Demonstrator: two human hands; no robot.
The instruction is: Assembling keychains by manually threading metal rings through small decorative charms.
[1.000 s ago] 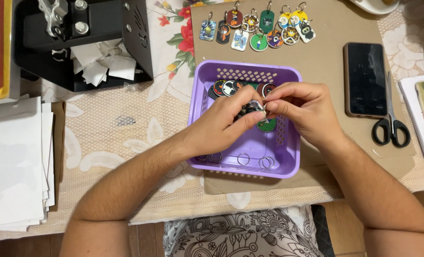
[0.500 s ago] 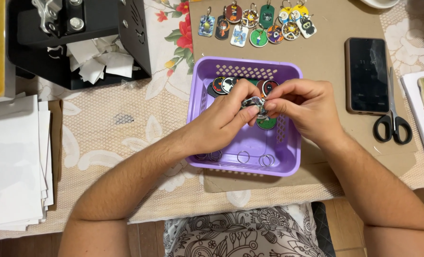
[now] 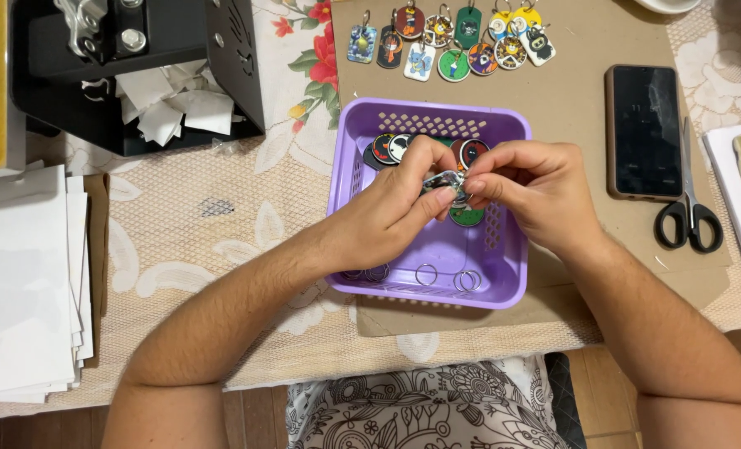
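Person's body, head view: two bare forearms and hands, patterned garment at the lap.

No sleeves are seen on either forearm; both are bare from elbow to wrist. No rings, watch or bracelets are seen on the left hand [image 3: 383,220] or the right hand [image 3: 530,189]. Fingernails are kept short and unpainted. A garment [image 3: 424,413] printed in black-and-white floral and swirl line work is worn at the lap, along the lower edge.

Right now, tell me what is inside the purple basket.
Inside the purple basket: loose metal rings along the near wall and round tags at the far end. Both hands' fingers cover the middle.
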